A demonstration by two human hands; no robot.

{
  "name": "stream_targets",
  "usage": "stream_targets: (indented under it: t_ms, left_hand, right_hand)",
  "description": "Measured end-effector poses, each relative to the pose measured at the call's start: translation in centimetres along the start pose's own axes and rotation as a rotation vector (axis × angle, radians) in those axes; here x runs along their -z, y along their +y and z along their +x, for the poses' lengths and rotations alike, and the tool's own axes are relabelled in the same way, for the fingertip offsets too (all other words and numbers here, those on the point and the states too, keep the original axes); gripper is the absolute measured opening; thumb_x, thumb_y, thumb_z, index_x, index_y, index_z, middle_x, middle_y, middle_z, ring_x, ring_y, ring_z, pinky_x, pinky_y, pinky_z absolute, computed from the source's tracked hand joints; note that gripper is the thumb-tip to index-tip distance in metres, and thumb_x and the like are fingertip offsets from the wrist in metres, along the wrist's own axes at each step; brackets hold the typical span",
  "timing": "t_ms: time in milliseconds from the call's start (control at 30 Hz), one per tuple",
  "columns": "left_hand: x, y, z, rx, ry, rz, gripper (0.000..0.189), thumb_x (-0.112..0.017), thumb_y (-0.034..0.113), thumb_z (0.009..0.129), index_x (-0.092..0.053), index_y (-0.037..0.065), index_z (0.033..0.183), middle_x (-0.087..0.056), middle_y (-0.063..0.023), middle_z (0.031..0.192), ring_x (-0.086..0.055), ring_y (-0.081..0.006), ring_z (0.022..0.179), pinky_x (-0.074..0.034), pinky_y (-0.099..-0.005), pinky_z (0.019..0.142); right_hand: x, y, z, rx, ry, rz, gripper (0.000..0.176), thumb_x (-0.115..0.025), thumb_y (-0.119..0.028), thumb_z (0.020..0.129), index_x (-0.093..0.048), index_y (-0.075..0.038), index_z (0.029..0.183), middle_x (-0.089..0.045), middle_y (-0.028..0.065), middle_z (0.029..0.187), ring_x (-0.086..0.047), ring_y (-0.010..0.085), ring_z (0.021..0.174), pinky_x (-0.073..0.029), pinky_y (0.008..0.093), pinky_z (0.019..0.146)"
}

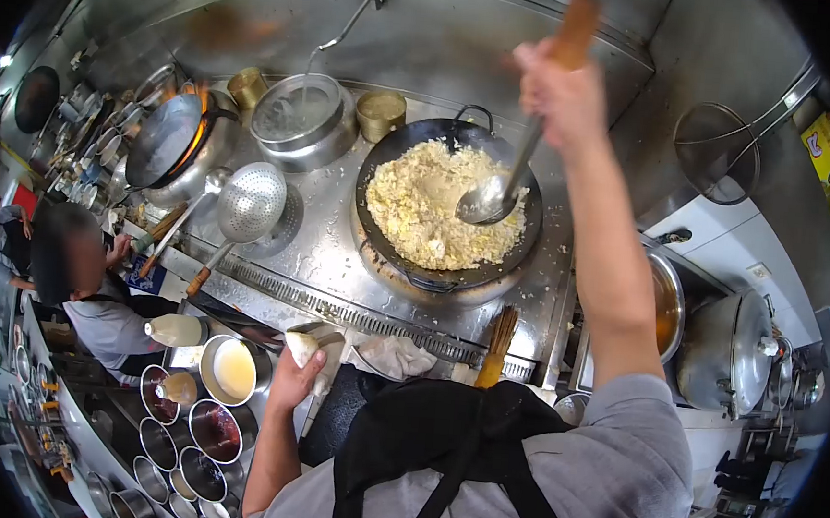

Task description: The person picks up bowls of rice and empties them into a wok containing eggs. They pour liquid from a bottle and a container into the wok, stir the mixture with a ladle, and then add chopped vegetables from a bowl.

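A black wok (383,165) full of pale fried rice (428,212) sits on the steel stove in front of me. My right hand (561,91) is raised above it, shut on the wooden handle of a long metal ladle (488,202) whose bowl rests on the rice at the right side. Down at the stove's front edge my left hand (293,378) grips a whitish cloth (311,346).
A second wok (168,141) over flame stands at the left, with a perforated skimmer (251,199) and a steel pot (301,121) beside it. Seasoning bowls (215,428) line the lower left. Another person (94,304) works at left. A lidded pot (726,353) stands right.
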State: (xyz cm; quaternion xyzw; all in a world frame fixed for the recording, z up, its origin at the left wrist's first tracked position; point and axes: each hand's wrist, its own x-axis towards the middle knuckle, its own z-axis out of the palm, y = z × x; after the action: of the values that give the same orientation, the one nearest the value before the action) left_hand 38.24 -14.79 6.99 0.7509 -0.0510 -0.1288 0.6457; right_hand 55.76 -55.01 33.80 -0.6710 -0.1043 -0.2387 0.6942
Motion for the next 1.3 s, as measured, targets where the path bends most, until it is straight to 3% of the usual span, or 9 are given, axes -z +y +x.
stream_targets:
  t_ms: [133,200,267,500,700,967,1067,1133,1300]
  left_hand:
    - [0.2,-2.4,-0.6,0.074,0.116,-0.124,0.033,-0.062,0.023,0.090,-0.053,0.000,0.113,-0.060,-0.0058,0.098,-0.054,-0.0147,0.090,-0.045,-0.0303,0.080]
    - [-0.4,-2.5,-0.4,0.062,0.132,-0.173,0.032,-0.062,0.023,0.090,-0.053,0.000,0.111,-0.060,-0.0048,0.096,-0.054,-0.0140,0.087,-0.045,-0.0301,0.078]
    - [-0.3,-3.0,-0.3,0.092,0.132,-0.108,0.031,-0.062,0.025,0.090,-0.054,0.001,0.108,-0.058,-0.0032,0.092,-0.052,-0.0131,0.083,-0.045,-0.0300,0.074]
    - [0.0,-1.8,0.6,0.118,0.073,-0.101,0.030,-0.062,0.027,0.090,-0.056,0.001,0.105,-0.059,-0.0037,0.089,-0.052,-0.0130,0.081,-0.044,-0.0294,0.072]
    - [-0.7,-1.6,1.0,0.115,0.060,-0.040,0.033,-0.062,0.025,0.090,-0.055,0.000,0.110,-0.061,-0.0064,0.096,-0.055,-0.0155,0.087,-0.045,-0.0316,0.078]
    - [-0.8,-1.2,-0.2,0.207,0.047,-0.095,0.033,-0.062,0.020,0.089,-0.052,-0.001,0.113,-0.059,-0.0050,0.096,-0.054,-0.0148,0.088,-0.045,-0.0307,0.079]
    - [-0.9,-3.0,-0.1,0.127,0.044,-0.119,0.033,-0.062,0.021,0.089,-0.052,0.000,0.113,-0.059,-0.0050,0.097,-0.055,-0.0150,0.087,-0.046,-0.0303,0.079]
    - [-1.4,-2.7,-0.1,0.137,0.027,-0.106,0.035,-0.063,0.022,0.089,-0.052,-0.001,0.113,-0.059,-0.0052,0.096,-0.054,-0.0150,0.087,-0.046,-0.0308,0.079]
    - [-1.7,-0.7,-0.4,0.092,-0.054,-0.027,0.044,-0.063,0.025,0.089,-0.049,0.000,0.122,-0.060,-0.0076,0.109,-0.054,-0.0167,0.099,-0.043,-0.0314,0.089]
  right_hand:
    - [1.9,-4.5,-6.9,0.190,-0.196,0.281,0.018,-0.061,-0.018,0.089,-0.051,-0.007,0.079,-0.045,-0.0023,0.055,-0.039,0.0072,0.042,-0.032,0.0239,0.041]
    - [0.5,5.7,-8.2,-0.275,0.223,0.769,0.021,-0.068,-0.017,0.084,-0.049,-0.009,0.079,-0.050,0.0007,0.061,-0.046,0.0104,0.046,-0.036,0.0242,0.042]
    - [1.0,14.6,-9.8,0.035,-0.031,-0.049,0.023,-0.065,-0.020,0.088,-0.049,-0.007,0.077,-0.047,0.0001,0.058,-0.046,0.0091,0.049,-0.036,0.0242,0.045]
    - [0.5,-2.4,-6.3,0.074,-0.060,0.167,0.019,-0.057,-0.013,0.091,-0.046,-0.008,0.077,-0.040,-0.0025,0.054,-0.038,0.0076,0.046,-0.030,0.0239,0.041]
    - [1.5,14.6,-9.3,-0.018,-0.039,0.104,0.028,-0.069,-0.018,0.085,-0.044,-0.011,0.073,-0.043,-0.0025,0.057,-0.041,0.0080,0.045,-0.034,0.0229,0.042]
    - [2.2,-3.4,-6.4,0.125,-0.061,0.221,0.020,-0.062,-0.015,0.090,-0.048,-0.008,0.077,-0.040,-0.0039,0.053,-0.035,0.0061,0.041,-0.029,0.0224,0.040]
    - [0.3,4.5,-7.6,-0.191,0.301,0.013,0.020,-0.066,-0.013,0.086,-0.049,-0.008,0.078,-0.046,-0.0023,0.056,-0.044,0.0072,0.045,-0.032,0.0220,0.040]
    - [0.9,14.3,-7.8,-0.052,-0.001,-0.047,0.023,-0.067,-0.015,0.085,-0.048,-0.009,0.075,-0.047,-0.0021,0.057,-0.045,0.0087,0.046,-0.036,0.0254,0.043]
    - [-0.1,-0.4,-0.7,0.051,0.051,-0.101,0.023,-0.067,-0.021,0.087,-0.050,-0.007,0.081,-0.046,-0.0020,0.054,-0.044,0.0076,0.045,-0.035,0.0238,0.040]
